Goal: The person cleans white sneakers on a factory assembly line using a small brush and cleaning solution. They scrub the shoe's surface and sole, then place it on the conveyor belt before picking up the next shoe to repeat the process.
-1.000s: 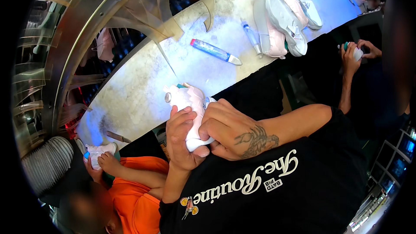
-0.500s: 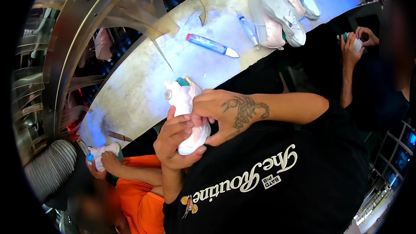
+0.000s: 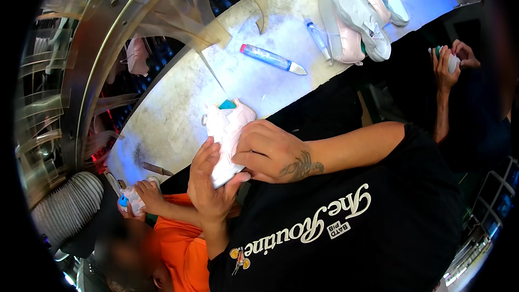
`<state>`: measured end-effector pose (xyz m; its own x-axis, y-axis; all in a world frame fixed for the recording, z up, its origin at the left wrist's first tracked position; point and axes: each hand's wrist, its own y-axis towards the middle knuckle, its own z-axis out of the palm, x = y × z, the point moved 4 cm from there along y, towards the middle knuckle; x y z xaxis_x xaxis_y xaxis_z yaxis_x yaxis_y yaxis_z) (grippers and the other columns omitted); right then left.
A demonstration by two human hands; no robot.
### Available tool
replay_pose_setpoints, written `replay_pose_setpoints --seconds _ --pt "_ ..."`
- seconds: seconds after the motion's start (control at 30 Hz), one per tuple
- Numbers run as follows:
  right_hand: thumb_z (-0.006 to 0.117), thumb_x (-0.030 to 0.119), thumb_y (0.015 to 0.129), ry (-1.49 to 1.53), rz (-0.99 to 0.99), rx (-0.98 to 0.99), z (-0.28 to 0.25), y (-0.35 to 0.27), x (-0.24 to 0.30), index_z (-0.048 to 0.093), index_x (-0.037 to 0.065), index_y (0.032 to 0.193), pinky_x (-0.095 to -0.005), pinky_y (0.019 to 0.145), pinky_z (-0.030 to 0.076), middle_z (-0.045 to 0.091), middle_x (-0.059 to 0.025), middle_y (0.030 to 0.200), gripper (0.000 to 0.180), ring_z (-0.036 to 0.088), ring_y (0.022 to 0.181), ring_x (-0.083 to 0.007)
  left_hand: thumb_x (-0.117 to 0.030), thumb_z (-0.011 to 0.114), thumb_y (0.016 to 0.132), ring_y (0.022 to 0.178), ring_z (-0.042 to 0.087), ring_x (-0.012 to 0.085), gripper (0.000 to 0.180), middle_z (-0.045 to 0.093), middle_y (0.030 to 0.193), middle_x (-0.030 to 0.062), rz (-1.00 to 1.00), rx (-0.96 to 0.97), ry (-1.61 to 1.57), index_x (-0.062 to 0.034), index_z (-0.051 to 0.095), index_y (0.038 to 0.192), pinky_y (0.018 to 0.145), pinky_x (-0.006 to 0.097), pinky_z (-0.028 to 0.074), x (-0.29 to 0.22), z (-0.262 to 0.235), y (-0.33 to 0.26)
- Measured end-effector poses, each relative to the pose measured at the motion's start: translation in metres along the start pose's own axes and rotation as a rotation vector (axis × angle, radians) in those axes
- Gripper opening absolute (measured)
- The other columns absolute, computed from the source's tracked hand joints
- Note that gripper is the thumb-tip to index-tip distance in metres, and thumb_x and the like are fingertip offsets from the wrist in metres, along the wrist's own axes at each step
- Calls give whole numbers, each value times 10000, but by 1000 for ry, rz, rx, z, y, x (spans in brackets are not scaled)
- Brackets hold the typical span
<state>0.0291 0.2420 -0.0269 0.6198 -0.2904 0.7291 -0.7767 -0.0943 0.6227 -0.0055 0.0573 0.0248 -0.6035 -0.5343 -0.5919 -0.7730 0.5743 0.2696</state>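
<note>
A white and pale pink shoe (image 3: 227,132) with a teal lining (image 3: 227,105) is held in front of my chest, tilted with its opening toward the workbench. My left hand (image 3: 213,181) wraps round its lower end, fingers on one side and thumb on the other. My right hand (image 3: 273,151) presses curled fingers against the side of the shoe facing it; the fingertips are partly hidden. Beyond the shoe lies a blue-handled tool (image 3: 267,58) with a red end and a pale pointed tip, touched by neither hand.
The pale stained workbench (image 3: 178,94) curves past a metal frame with clear plastic flaps (image 3: 173,19). Several shoes and soles (image 3: 359,16) lie at the far right beside a translucent blue tool (image 3: 318,38). Co-workers handle shoes at left (image 3: 132,200) and right (image 3: 453,62). A ribbed hose (image 3: 67,208) stands lower left.
The shoe has turned in my hands, so more of its side shows and the round tag on it is no longer plain. My right hand has shifted and turned. The whole view has moved slightly.
</note>
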Motion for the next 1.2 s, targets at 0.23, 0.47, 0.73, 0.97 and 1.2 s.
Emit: replay_pose_setpoints --seconds 0.23,0.47,0.73,0.97,1.2 --pt "859 123 814 134 117 10 2 -1 -6 656 34 1032 -441 883 517 582 -118 1027 311 613 971 -348 -527 933 740 1190 749 468 787 751 1254 270 37 51 18 39 644 1205 980 503 640 0 -1 11" --pt "829 76 799 233 150 -1 6 3 -12 614 38 1001 -465 856 509 572 -147 1019 297 602 951 -379 -554 958 670 1166 763 452 820 773 1197 251 87 88 -5 28 646 1154 984 507 644 7 -3 24" --pt "830 56 790 292 168 71 1 16 -27 619 54 987 -429 761 510 559 -112 940 288 604 870 -321 -487 1006 629 1123 781 443 802 784 1133 241 157 125 -37 11 644 1143 941 496 660 17 -6 39" --pt "838 80 792 438 320 232 11 20 -46 590 70 1055 -423 768 522 596 -86 923 362 631 870 -298 -313 1064 668 1105 787 434 670 786 1094 239 110 116 -67 5 658 1096 946 505 655 22 -9 38" --pt "932 181 774 411 549 357 12 25 -55 565 60 1144 -409 824 551 641 -100 988 535 678 922 -297 -187 1009 777 1193 730 389 528 742 1220 241 -36 37 -192 47 678 1115 1094 561 575 41 -9 11"
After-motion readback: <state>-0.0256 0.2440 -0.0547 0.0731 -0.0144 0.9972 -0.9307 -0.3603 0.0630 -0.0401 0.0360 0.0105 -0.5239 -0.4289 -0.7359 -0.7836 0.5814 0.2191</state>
